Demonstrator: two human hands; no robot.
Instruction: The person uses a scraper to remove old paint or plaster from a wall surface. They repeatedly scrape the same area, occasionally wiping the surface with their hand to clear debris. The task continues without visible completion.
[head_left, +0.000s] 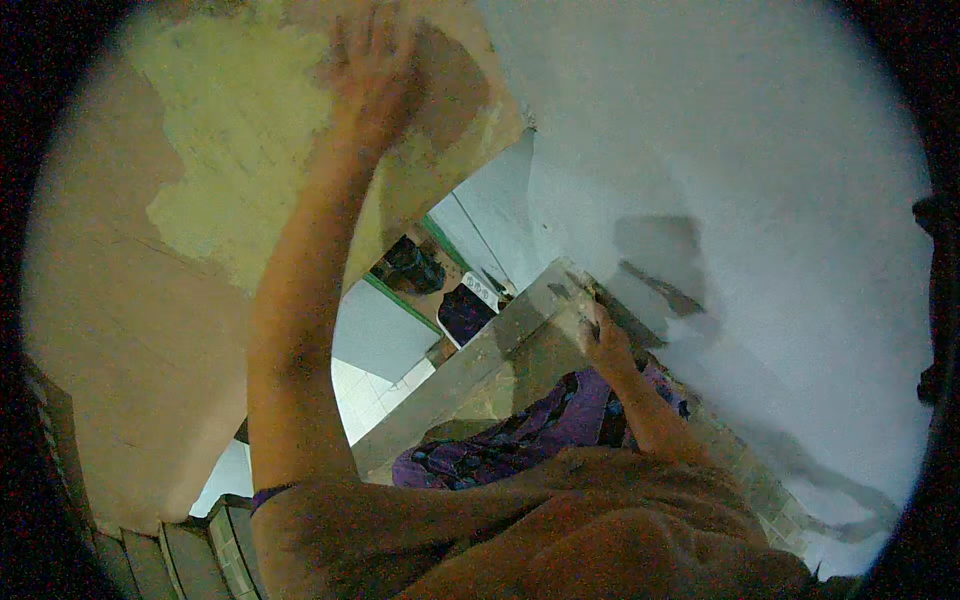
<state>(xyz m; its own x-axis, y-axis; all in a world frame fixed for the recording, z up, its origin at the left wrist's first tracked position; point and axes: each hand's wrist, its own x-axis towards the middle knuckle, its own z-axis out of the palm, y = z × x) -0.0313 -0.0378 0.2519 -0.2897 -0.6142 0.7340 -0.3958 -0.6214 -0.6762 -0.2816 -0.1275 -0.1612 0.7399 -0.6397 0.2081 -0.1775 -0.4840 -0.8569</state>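
My left hand (371, 56) is raised at the top of the view, its fingers spread against a tan surface beside a rough yellow patch (240, 150). Its shadow falls just to the right. Low near the centre right, my right hand (604, 337) is at the corner of a grey ledge (480, 360), next to the white wall (787, 187). Pale and dark marks show at its fingers; whether it holds something is unclear. Purple patterned cloth (525, 427) covers my legs below it.
Beyond the ledge, lower down, are a white appliance with knobs (478, 289), a dark object (412, 266) and a green-edged counter (405, 304). Pale floor tiles (367, 397) lie below. Stair steps (187, 559) descend or rise at the lower left; the direction is unclear.
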